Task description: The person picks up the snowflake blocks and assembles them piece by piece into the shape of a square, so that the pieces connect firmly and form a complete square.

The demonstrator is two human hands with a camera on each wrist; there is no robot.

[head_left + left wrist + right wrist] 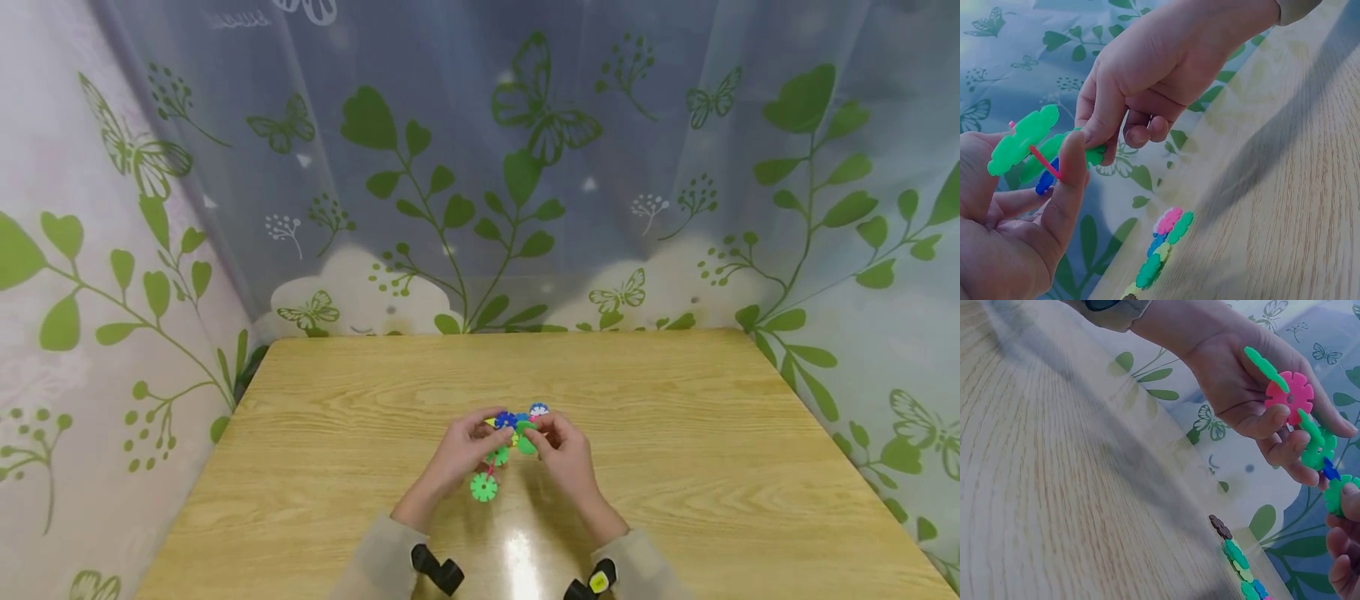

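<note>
My left hand point(459, 450) grips a linked chain of notched, flower-shaped plastic discs above the table. A green disc point(483, 487) hangs at its near end, joined to a pink disc point(1299, 394) that shows between the left fingers in the right wrist view. Further along are another green disc point(1314, 456) and a small blue disc point(1330, 469). From the other side, my right hand point(567, 457) pinches a green disc point(1334, 497) at the far end of the chain, beside the blue one. Fingertips of both hands are close together and partly cover the joints.
Behind the hands, a row of discs lies on the wooden table point(337, 433), with a brown disc point(1220, 527), a green disc point(1149, 270) and a pink disc point(1169, 220) among them. Patterned curtains point(450, 167) hang around the table's back and sides.
</note>
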